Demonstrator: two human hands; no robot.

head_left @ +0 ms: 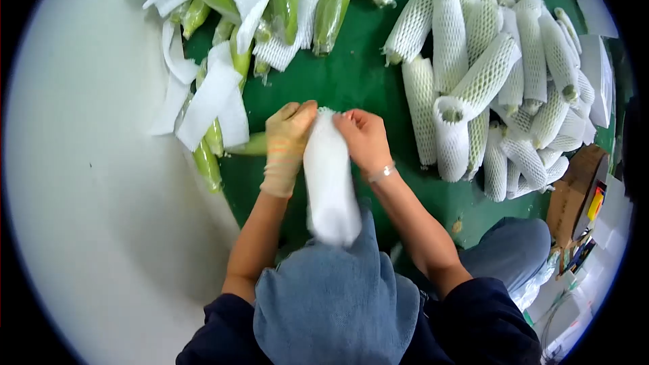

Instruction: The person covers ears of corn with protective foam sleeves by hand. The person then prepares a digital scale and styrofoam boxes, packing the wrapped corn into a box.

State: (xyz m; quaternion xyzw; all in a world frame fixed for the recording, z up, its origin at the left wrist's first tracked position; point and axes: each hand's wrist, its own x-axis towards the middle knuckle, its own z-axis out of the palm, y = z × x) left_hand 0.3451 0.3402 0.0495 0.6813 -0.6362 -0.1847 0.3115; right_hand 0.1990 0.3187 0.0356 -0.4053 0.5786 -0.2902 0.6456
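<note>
A white foam net sleeve (330,176) hangs between my hands, its lower end smeared by motion. My left hand (291,134), in a pale knitted glove, pinches the left side of its upper rim. Bare and with a band at the wrist, my right hand (364,136) grips the right side of that rim. Whether anything is inside the sleeve I cannot tell. Just left of the glove lies a green ear of corn (250,145), partly hidden behind it. Flat foam sleeves (211,98) rest over film-wrapped corn ears (336,7) at the upper left.
To the right, corn ears in foam nets (449,37) are heaped on the green surface (338,81). A cardboard box (574,186) stands beyond that heap. A pale wall or panel (101,182) runs along the left. Blue-grey cloth (331,304) covers my lap.
</note>
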